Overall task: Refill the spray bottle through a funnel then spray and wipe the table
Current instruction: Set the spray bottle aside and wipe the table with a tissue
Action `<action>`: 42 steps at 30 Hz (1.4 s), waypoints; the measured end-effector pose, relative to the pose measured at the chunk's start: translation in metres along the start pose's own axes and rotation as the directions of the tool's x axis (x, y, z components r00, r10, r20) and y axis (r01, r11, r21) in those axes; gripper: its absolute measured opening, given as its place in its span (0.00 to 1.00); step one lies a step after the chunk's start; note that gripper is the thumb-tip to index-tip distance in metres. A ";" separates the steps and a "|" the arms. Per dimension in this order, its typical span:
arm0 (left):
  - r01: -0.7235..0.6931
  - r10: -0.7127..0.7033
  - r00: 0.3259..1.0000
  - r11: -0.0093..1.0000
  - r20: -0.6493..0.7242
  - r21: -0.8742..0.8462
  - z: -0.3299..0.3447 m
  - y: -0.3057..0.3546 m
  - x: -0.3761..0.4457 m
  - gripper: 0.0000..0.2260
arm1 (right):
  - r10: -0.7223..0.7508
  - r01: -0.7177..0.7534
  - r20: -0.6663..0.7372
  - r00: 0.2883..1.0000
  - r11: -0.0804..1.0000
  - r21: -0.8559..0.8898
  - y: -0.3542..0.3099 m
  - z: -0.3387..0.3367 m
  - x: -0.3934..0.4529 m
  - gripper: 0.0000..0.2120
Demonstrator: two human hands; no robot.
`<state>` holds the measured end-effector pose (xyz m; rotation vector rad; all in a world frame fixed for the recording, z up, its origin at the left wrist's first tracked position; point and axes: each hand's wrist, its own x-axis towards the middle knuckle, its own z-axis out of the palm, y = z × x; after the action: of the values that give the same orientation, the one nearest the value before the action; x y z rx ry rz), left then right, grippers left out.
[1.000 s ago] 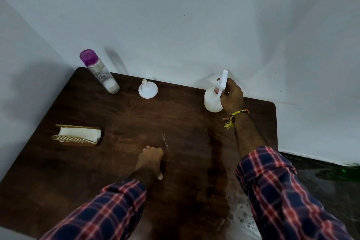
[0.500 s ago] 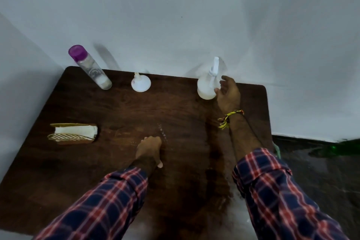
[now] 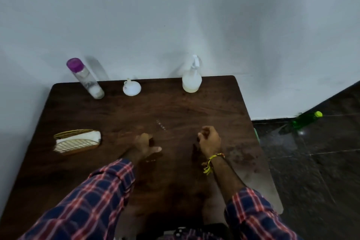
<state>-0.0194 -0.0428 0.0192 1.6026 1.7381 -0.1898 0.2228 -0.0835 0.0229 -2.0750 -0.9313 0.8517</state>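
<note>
Dark brown wood, that was the table (image 3: 214,107), and the white spray bottle (image 3: 191,80) stood upright at its far edge by the wall, nobody holding it. The white funnel (image 3: 131,87) sat upturned to its left, the purple-capped bottle (image 3: 85,78) left again. Nearer than the spray bottle, the right hand (image 3: 209,140) hovered with fingers curled, gripping nothing. The left hand (image 3: 145,143) was blurred; its fingers I couldn't read.
</note>
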 end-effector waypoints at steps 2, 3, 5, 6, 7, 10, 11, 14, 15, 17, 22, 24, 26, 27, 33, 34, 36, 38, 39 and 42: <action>-0.019 0.013 0.992 0.999 -0.123 -0.047 0.005 -0.019 -0.023 0.26 | -0.016 0.016 0.000 1.000 1.000 -0.023 -0.001 0.008 -0.026 0.09; -0.052 0.040 0.984 0.997 -0.173 -0.063 0.007 -0.027 -0.041 0.25 | -0.026 0.026 -0.007 1.000 0.999 -0.032 -0.003 0.014 -0.040 0.08; -0.094 0.068 0.974 0.990 -0.218 -0.108 0.016 -0.051 -0.071 0.24 | -0.041 0.040 -0.011 0.999 0.998 -0.048 -0.007 0.027 -0.065 0.04; -0.088 0.056 0.973 0.987 -0.224 -0.135 0.020 -0.066 -0.083 0.25 | -0.050 0.050 -0.002 0.999 0.997 -0.055 -0.010 0.033 -0.076 0.02; -0.073 0.033 0.971 0.984 -0.235 -0.162 0.025 -0.085 -0.093 0.25 | -0.061 0.062 0.016 0.998 0.996 -0.065 -0.013 0.041 -0.088 0.02; 0.025 -0.090 0.948 0.978 -0.306 -0.208 0.030 -0.145 -0.106 0.28 | -0.095 0.100 0.069 0.993 0.993 -0.069 -0.027 0.067 -0.118 0.01; 0.062 -0.128 0.935 0.977 -0.330 -0.203 0.028 -0.162 -0.107 0.30 | -0.104 0.110 0.085 0.991 0.992 -0.063 -0.032 0.074 -0.126 0.01; 0.228 -0.250 0.908 0.968 -0.337 -0.103 0.016 -0.209 -0.106 0.40 | -0.140 0.150 0.127 0.982 0.986 -0.075 -0.050 0.100 -0.146 0.02; 0.279 -0.292 0.903 0.956 -0.314 -0.088 0.010 -0.222 -0.106 0.44 | -0.159 0.171 0.135 0.978 0.982 -0.080 -0.057 0.110 -0.152 0.02; 0.335 -0.349 0.900 0.937 -0.262 -0.099 -0.003 -0.238 -0.102 0.52 | -0.203 0.217 0.153 0.967 0.973 -0.082 -0.072 0.128 -0.161 0.02; 0.393 -0.408 0.907 0.910 -0.107 -0.135 -0.019 -0.257 -0.084 0.67 | -0.269 0.291 0.208 0.940 0.953 -0.081 -0.111 0.169 -0.173 0.02; 0.395 -0.403 0.912 0.913 -0.073 -0.105 -0.017 -0.258 -0.082 0.70 | -0.274 0.306 0.244 0.930 0.946 -0.105 -0.123 0.184 -0.172 0.01; 0.380 -0.387 0.920 0.920 -0.060 -0.093 -0.013 -0.258 -0.083 0.71 | -0.272 0.320 0.269 0.924 0.935 -0.155 -0.130 0.197 -0.166 0.01; 0.375 -0.381 0.923 0.922 -0.053 -0.092 -0.013 -0.259 -0.083 0.71 | -0.267 0.324 0.285 0.921 0.930 -0.176 -0.133 0.204 -0.162 0.02; 0.383 -0.381 0.924 0.920 0.032 -0.079 -0.017 -0.263 -0.075 0.72 | -0.209 0.315 0.372 0.904 0.916 -0.249 -0.149 0.246 -0.133 0.07; 0.386 -0.384 0.922 0.919 0.037 -0.082 -0.016 -0.263 -0.074 0.72 | -0.190 0.301 0.383 0.904 0.918 -0.257 -0.152 0.254 -0.129 0.08; 0.382 -0.381 0.924 0.921 0.031 -0.076 -0.014 -0.264 -0.073 0.72 | -0.146 0.261 0.385 0.912 0.928 -0.267 -0.158 0.268 -0.122 0.09; 0.376 -0.375 0.927 0.923 0.027 -0.079 -0.012 -0.266 -0.072 0.71 | -0.083 0.207 0.393 0.916 0.937 -0.283 -0.162 0.284 -0.116 0.10; 0.371 -0.370 0.929 0.925 0.022 -0.081 -0.011 -0.267 -0.071 0.71 | -0.046 0.173 0.397 0.917 0.941 -0.291 -0.164 0.291 -0.113 0.10; 0.355 -0.355 0.935 0.931 0.014 -0.079 -0.008 -0.268 -0.071 0.71 | 0.033 0.089 0.367 0.930 0.947 -0.310 -0.169 0.305 -0.111 0.12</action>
<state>-0.2707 -0.1491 -0.0316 1.2194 2.0010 -0.2892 -0.1311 0.0096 0.0234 -2.2054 -1.3786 1.1653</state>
